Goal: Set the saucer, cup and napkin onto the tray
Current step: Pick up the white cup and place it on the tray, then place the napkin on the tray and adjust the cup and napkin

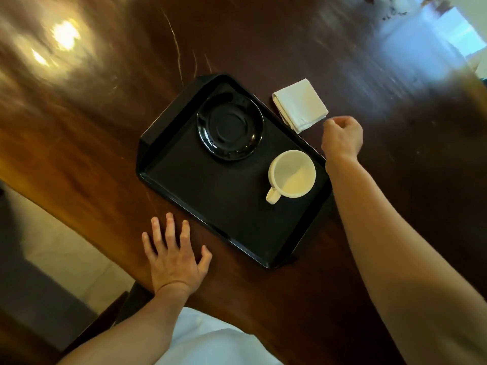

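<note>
A black rectangular tray [200, 206] lies slanted on the dark wooden table. A black saucer [229, 126] sits in its far part. A cream cup [292, 174] stands upright in its right part, handle toward me. A folded white napkin [300, 104] lies on the table just beyond the tray's right rim. My right hand [342, 138] hovers beside the napkin's near corner, fingers curled, holding nothing. My left hand [174, 255] rests flat on the table, fingers spread, just left of the tray's near rim.
The glossy wooden table [105, 127] stretches far beyond the tray, with light reflections on it. Its left edge runs diagonally past my left hand, with pale floor [60, 248] below. A white garment [210, 343] shows at the bottom.
</note>
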